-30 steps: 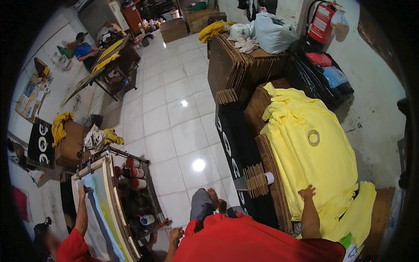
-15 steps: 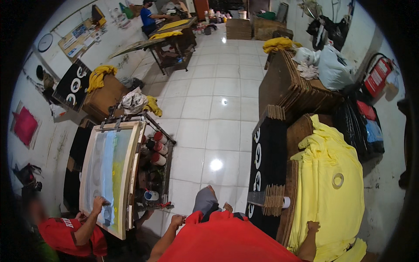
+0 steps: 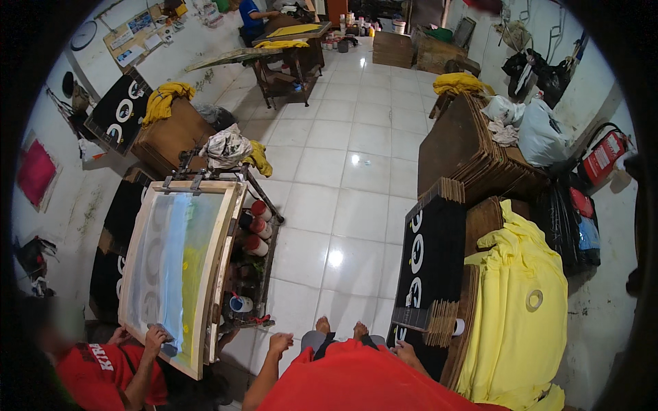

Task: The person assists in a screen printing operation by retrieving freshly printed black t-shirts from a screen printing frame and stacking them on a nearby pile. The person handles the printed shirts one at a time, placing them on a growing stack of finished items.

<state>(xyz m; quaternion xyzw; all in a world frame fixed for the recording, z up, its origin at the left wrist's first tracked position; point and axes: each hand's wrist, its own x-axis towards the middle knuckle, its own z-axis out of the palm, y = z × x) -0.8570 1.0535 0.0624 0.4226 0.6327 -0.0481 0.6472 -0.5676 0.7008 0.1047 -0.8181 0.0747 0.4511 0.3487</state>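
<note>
My left hand (image 3: 279, 342) hangs loosely, fingers slightly bent and holding nothing, right of the rolling frame stand (image 3: 274, 267). My right hand (image 3: 404, 351) is low beside the black printed panels (image 3: 421, 267), fingers loose, nothing visible in them. Right of those lies a pile of yellow fabric (image 3: 514, 294) with a tape roll (image 3: 534, 299) on it. At left, a co-worker in red (image 3: 89, 373) has one hand (image 3: 154, 339) on a squeegee at the lower end of a wooden-framed screen (image 3: 233, 198) bearing light-blue ink (image 3: 175, 253).
Tiled floor (image 3: 339, 164) runs ahead. Stacked brown boards (image 3: 452, 151) with white bags (image 3: 541, 133) stand right, near a fire extinguisher (image 3: 603, 157). A person in blue (image 3: 250, 20) is at a far table (image 3: 288, 61). Ink pots (image 3: 257, 229) fill the stand.
My view has swung upward and leftward to face the room. My right hand has left the yellow fabric and moved leftward. The co-worker's hand has moved down the screen to its lower end.
</note>
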